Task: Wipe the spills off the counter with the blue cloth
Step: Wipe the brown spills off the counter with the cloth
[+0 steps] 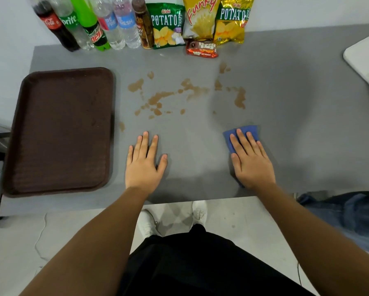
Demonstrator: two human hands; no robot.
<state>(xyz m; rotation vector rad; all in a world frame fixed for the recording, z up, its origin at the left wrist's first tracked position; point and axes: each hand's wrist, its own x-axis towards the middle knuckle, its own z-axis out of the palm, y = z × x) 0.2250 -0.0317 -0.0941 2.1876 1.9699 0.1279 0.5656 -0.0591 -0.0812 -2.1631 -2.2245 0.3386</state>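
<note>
Brown spills [160, 97] lie scattered across the middle of the grey counter [296, 99], with more patches to the right [240, 98]. A folded blue cloth [248, 130] rests on the counter near its front edge. My right hand [250, 161] lies flat on top of it, fingers spread, covering most of it. My left hand [144, 163] is pressed flat on the bare counter, palm down and holding nothing. Both hands sit nearer to me than the spills.
A dark brown tray [59, 129] lies at the left. Several drink bottles [106, 24], chip bags [200, 20] and a snack bar pack [201, 49] line the back wall. A white object [363, 58] overlaps the right edge. Another person's jeans-clad leg [354, 214] stands at the right.
</note>
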